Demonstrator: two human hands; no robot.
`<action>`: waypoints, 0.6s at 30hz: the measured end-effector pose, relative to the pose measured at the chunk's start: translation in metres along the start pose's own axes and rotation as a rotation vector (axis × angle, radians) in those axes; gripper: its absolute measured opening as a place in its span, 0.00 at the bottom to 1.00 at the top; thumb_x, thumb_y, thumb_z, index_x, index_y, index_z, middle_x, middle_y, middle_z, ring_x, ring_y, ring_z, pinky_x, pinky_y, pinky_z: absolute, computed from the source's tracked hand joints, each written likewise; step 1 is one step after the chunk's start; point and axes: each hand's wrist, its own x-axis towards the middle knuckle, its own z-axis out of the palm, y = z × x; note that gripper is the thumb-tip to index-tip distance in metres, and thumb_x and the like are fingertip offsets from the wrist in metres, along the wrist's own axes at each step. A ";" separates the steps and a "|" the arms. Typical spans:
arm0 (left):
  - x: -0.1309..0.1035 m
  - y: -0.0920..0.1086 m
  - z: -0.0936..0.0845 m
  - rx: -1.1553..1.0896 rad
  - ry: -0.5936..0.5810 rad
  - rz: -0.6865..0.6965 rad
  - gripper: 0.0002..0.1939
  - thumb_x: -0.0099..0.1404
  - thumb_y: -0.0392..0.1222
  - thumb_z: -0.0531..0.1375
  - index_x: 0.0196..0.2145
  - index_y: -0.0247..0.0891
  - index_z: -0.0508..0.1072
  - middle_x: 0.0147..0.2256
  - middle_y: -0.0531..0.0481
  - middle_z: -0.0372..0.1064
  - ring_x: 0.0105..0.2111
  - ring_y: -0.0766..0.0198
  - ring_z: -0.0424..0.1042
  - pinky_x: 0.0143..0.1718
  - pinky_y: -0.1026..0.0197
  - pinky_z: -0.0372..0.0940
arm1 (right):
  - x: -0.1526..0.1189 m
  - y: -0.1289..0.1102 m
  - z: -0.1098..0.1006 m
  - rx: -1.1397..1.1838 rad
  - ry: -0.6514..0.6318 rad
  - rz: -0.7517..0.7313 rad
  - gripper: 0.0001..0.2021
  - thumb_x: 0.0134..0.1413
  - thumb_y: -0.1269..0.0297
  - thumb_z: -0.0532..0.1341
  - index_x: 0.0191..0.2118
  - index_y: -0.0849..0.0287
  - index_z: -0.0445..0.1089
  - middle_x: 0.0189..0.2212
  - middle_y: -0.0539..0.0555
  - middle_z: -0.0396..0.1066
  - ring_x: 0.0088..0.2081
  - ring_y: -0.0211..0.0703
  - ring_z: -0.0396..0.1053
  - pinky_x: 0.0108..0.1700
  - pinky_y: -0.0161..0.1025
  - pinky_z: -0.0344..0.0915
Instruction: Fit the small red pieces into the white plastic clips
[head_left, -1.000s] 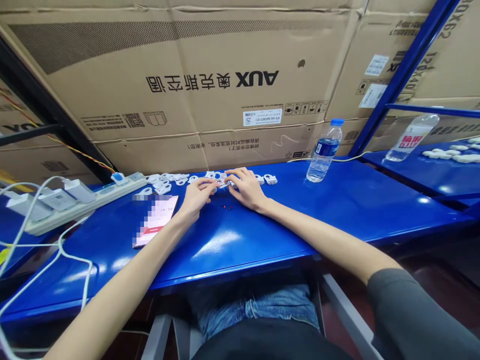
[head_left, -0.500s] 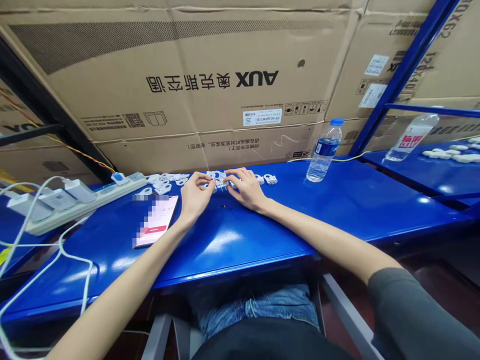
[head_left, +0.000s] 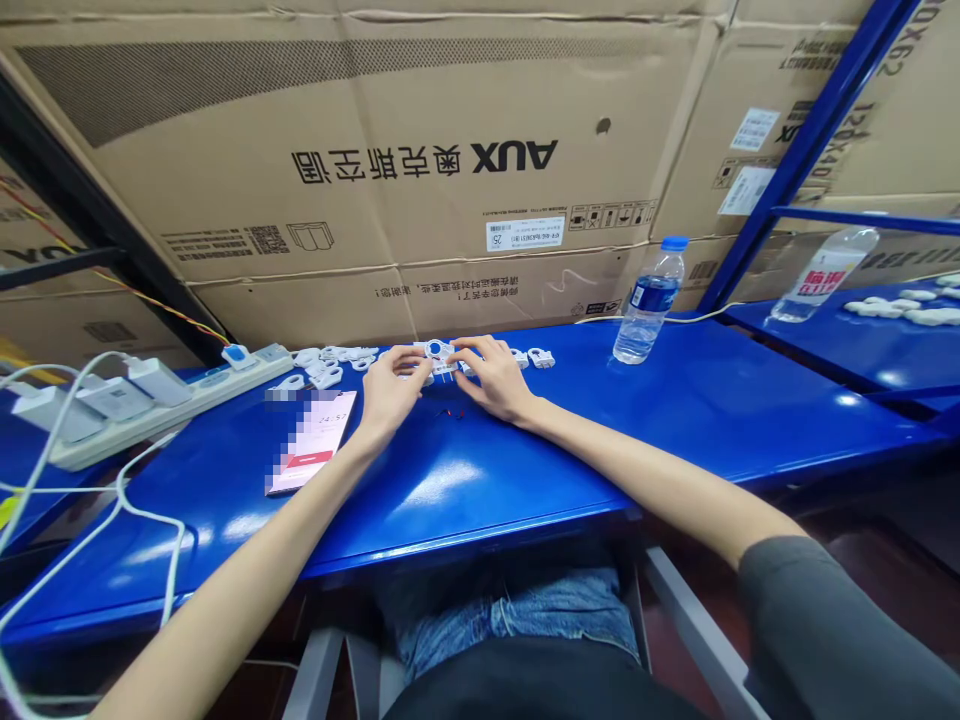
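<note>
Near the middle of the surface's (head_left: 562, 450) far edge, the left hand (head_left: 391, 388) and right hand (head_left: 495, 378), both pinched narrow, hold a white clip (head_left: 444, 366). Its ring points toward the far edge, thin prongs nearward; its long axis seems to run between.

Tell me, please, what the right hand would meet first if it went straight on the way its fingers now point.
Most likely the white ring-shaped part, just ahead of the right hand; whether they touch is too small to tell.
</note>
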 end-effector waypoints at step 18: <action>-0.006 -0.019 -0.009 0.919 -0.088 0.259 0.14 0.68 0.39 0.55 0.45 0.34 0.78 0.47 0.30 0.72 0.54 0.35 0.69 0.49 0.40 0.70 | 0.004 0.008 0.009 -0.041 -0.251 0.159 0.08 0.69 0.60 0.63 0.48 0.57 0.75 0.53 0.59 0.76 0.55 0.57 0.67 0.55 0.52 0.63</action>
